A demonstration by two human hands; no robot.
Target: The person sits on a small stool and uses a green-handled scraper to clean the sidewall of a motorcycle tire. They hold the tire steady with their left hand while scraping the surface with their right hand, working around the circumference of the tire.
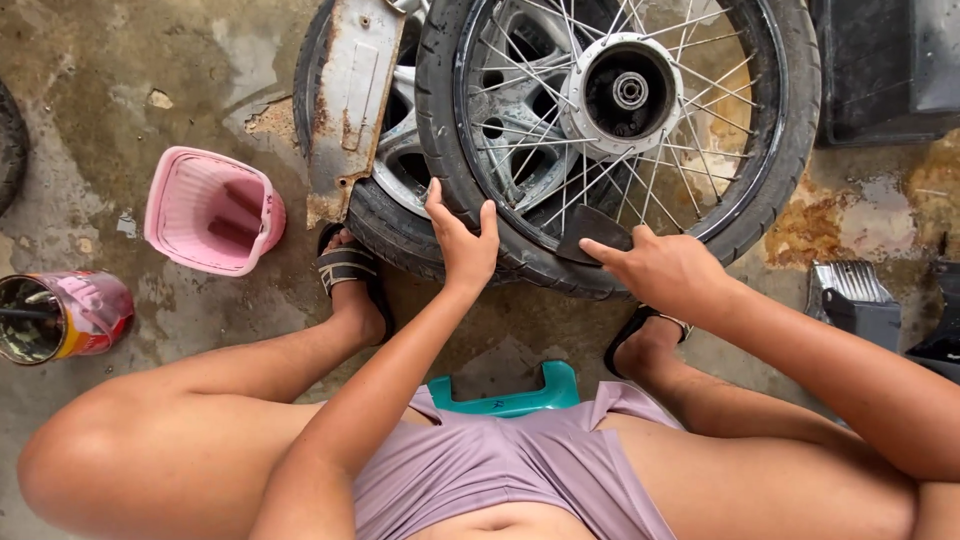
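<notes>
A spoked motorcycle wheel with a black tyre (780, 150) stands upright in front of me on wet concrete. My left hand (462, 240) rests flat on the tyre's lower left sidewall, fingers spread. My right hand (660, 268) pinches a dark rubber flap (590, 230) at the rim's bottom edge, where the tyre meets the rim. The silver hub (625, 92) sits in the wheel's middle. Behind it lies a second tyre with a cast wheel (400, 170).
A rusty metal plate (350, 90) leans on the rear tyre. A pink plastic basket (212, 210) and an open tin can (60, 315) lie at the left. I sit on a teal stool (520, 392). Black plastic panels (880, 70) and a metal part (850, 295) lie at the right.
</notes>
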